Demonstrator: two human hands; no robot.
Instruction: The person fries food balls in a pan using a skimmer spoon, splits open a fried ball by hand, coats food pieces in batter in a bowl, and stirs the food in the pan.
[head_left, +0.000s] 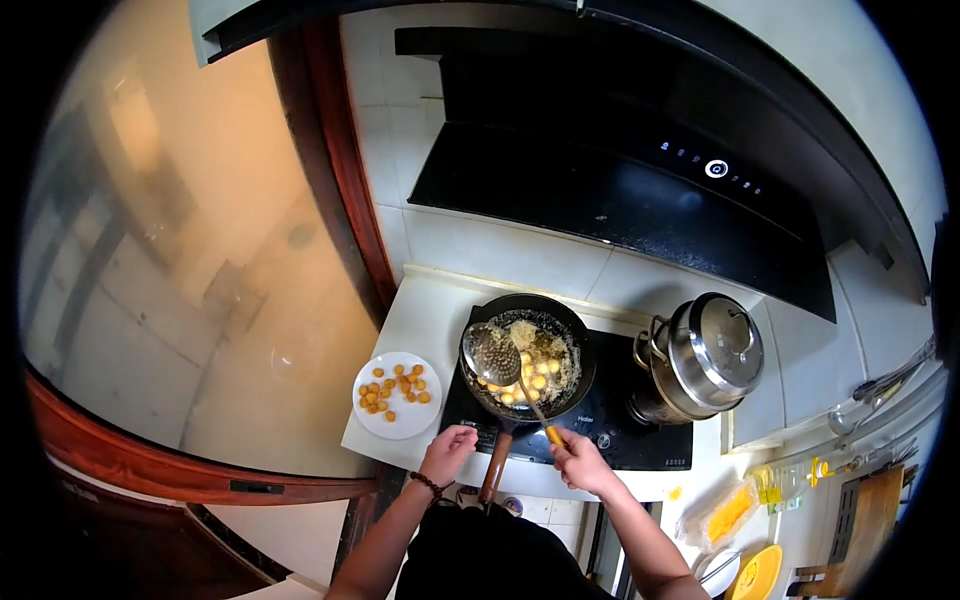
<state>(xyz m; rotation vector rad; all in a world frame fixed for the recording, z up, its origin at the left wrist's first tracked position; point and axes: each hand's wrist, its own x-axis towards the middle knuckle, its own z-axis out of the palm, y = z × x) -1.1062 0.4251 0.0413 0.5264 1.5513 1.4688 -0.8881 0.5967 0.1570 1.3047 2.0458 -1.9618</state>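
Note:
My right hand (580, 464) grips the yellow handle of a skimmer (492, 350). The skimmer's round perforated head is over the left part of a dark frying pan (588, 352). Pale yellow balls (540, 372) sit in bubbling oil in the pan, with foam and light crumbs around them. My left hand (450, 453), a beaded bracelet on its wrist, is closed in a loose fist left of the pan's brown handle (497, 466), apart from it. Nothing shows in its fingers. Browned balls (391, 388) lie on a white plate (388, 428) to the left.
The pan stands on a black cooktop (640, 450), with a lidded steel pot (700, 360) at its right. A range hood (620, 200) overhangs the back. To the right are an oil bottle (785, 483), a plastic-wrapped orange package (722, 515) and a yellow bowl (757, 575). A glass door (180, 300) is at left.

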